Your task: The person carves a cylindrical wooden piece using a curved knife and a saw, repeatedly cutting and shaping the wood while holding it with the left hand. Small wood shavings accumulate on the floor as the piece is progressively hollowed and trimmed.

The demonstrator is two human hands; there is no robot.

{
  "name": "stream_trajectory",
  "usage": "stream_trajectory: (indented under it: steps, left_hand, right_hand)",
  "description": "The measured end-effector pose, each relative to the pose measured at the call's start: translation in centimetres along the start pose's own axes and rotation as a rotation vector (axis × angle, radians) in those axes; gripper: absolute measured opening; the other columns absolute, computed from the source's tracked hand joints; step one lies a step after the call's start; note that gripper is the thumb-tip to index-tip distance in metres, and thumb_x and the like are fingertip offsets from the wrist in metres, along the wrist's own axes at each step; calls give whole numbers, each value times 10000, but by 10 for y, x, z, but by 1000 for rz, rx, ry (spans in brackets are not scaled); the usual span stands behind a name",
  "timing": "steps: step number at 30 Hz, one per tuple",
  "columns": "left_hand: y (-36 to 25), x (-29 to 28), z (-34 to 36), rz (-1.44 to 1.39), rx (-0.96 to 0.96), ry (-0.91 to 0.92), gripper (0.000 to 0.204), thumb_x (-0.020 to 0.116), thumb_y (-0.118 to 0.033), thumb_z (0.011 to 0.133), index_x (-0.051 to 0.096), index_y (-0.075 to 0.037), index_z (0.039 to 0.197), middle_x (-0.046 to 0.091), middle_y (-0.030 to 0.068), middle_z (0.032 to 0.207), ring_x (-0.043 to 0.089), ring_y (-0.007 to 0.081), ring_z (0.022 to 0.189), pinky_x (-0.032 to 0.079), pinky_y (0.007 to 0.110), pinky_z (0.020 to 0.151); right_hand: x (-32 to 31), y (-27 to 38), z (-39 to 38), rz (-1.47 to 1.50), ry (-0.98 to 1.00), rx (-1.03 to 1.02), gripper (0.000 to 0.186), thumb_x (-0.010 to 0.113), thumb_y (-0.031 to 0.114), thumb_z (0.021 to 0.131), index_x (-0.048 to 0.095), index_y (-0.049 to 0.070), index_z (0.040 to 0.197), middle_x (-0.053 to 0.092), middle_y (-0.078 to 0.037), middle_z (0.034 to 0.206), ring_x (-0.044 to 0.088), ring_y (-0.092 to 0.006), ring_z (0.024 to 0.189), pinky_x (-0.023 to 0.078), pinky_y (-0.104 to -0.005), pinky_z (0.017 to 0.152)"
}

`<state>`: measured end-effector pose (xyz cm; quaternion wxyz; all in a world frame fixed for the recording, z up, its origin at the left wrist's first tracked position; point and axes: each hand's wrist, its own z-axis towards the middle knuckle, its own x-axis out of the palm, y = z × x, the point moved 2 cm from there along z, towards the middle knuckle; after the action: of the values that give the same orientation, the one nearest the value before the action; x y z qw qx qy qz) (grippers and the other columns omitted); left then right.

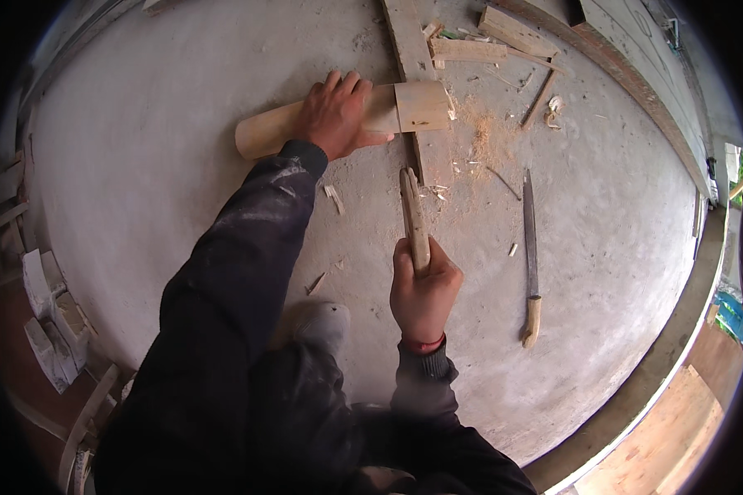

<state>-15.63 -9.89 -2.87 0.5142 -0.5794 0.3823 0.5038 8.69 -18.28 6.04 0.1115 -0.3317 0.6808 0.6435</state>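
My left hand [336,115] grips a pale, round piece of wood [274,130] from above, its fingers bent over the far side and the thumb stretched along the near side. A cut line rings the wood near its right end, which rests across a flat plank [422,158]. Closed in a fist, my right hand [425,286] holds a slim wooden tool [415,213] pointing away from me, just short of the plank's near end. Whether it has a blade I cannot tell. On the floor to the right lies a long, narrow-bladed saw or knife [531,260] with a wooden handle.
Sawdust [483,136] and chips are scattered right of the plank. Beyond them lie wooden offcuts [470,51] and a thin stick [539,99]. White broken blocks [54,322] stand at the far left. A raised ledge [636,400] curves along the right side. My shoe [322,323] is close by.
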Motion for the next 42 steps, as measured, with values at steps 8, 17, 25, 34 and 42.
stream_trajectory:
  steps: [8, 17, 25, 34, 42]
  left_hand:
    - [7, -3, 4, 6, -6, -11, 888, 913, -611, 716, 634, -39, 1335, 602, 83, 1316, 540, 324, 1276, 495, 490, 1063]
    - [2, -1, 10, -13, -44, 23, 910, 881, -662, 735, 630, -39, 1349, 603, 90, 1323, 539, 316, 1286, 491, 490, 1080]
    - [8, 1, 8, -41, 4, -47, 934, 868, -672, 742, 612, -39, 1380, 598, 95, 1336, 532, 322, 1305, 495, 499, 1077]
    - [-2, 0, -6, 16, 87, -50, 797, 874, -634, 748, 645, -64, 1256, 611, 79, 1230, 565, 305, 1220, 510, 483, 1001]
    - [2, 10, -7, -33, 81, -83, 819, 900, -633, 709, 640, -62, 1236, 599, 65, 1228, 555, 293, 1209, 512, 463, 993]
  right_hand:
    - [26, -5, 24, 43, -62, -67, 142, 729, 162, 925, 719, 23, 905, 640, -197, 658, 695, -380, 587, 533, -428, 566]
    - [35, -28, 57, 81, -83, -92, 193, 728, 174, 919, 694, -4, 852, 615, -222, 637, 670, -378, 561, 514, -427, 555]
    - [18, -8, 53, 4, -24, -25, 190, 715, 164, 918, 699, -24, 897, 625, -233, 647, 689, -364, 567, 547, -430, 595]
    - [25, 15, 56, 94, -41, 40, 137, 709, 128, 916, 699, -7, 897, 647, -225, 674, 703, -385, 615, 539, -447, 597]
    - [39, -31, 33, 117, -29, -8, 145, 730, 132, 906, 687, -1, 866, 634, -189, 636, 700, -352, 578, 531, -430, 570]
